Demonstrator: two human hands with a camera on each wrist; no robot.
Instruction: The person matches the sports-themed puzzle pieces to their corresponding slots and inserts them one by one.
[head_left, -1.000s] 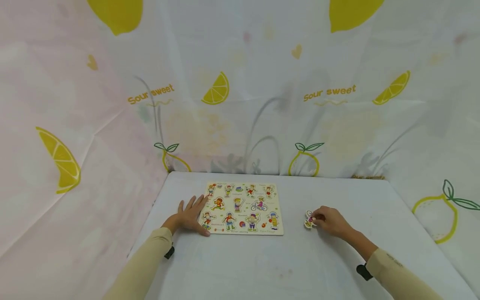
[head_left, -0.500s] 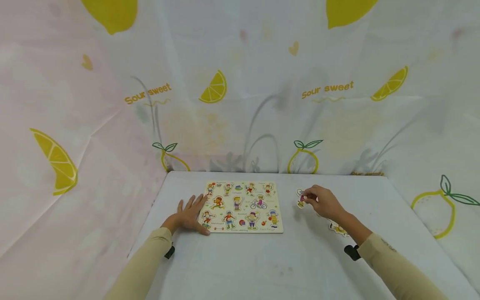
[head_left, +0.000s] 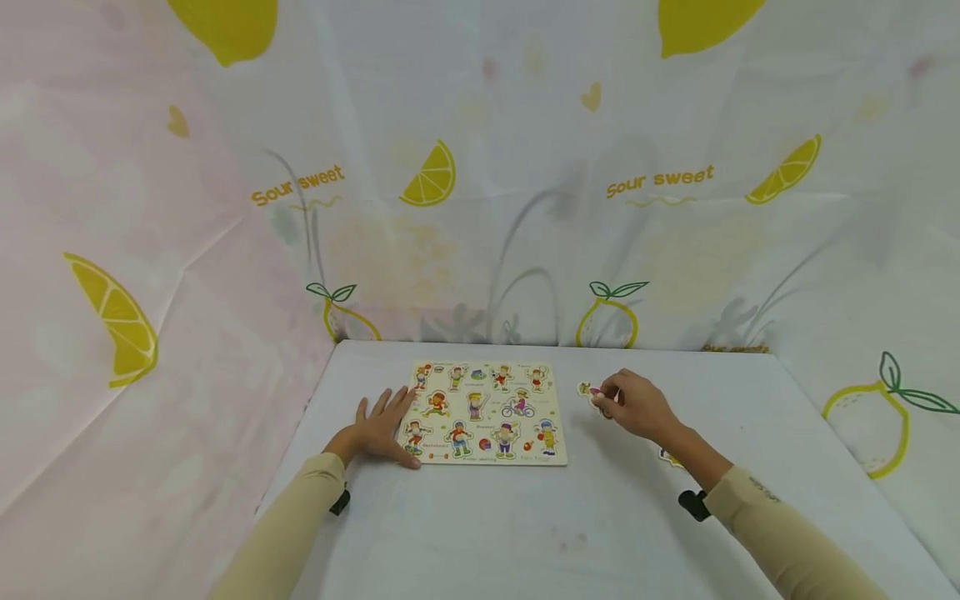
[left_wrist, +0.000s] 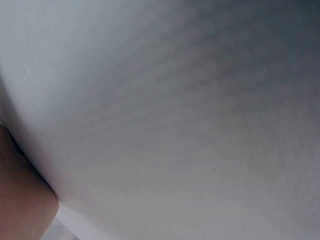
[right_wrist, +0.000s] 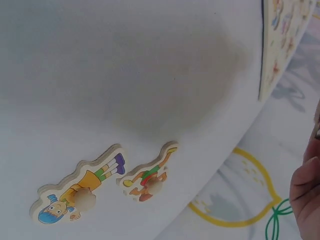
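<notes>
A flat wooden puzzle board (head_left: 482, 457) printed with small sports figures lies toward the back of the table. My left hand (head_left: 381, 429) rests on its left edge with fingers spread, thumb near the front corner. To the right of the board, my right hand (head_left: 637, 405) pinches a small cyclist puzzle piece (head_left: 586, 389), its pink and yellow end pointing left. In the right wrist view only part of the right hand (right_wrist: 306, 192) shows at the right edge, and the piece is hidden. The left wrist view shows mostly pale cloth and a bit of skin (left_wrist: 22, 195).
Two knobbed puzzle pieces lie on the white table: a blue-haired figure in yellow (right_wrist: 85, 192) and a runner (right_wrist: 150, 180). In the head view my right wrist partly covers a loose piece (head_left: 670, 457). A lemon-print cloth wall (head_left: 525, 250) stands behind the table.
My right hand has raised the cyclist piece and moved left toward the board, turning the piece between its fingers. A loose piece now shows by the right wrist. The left hand stays put.
</notes>
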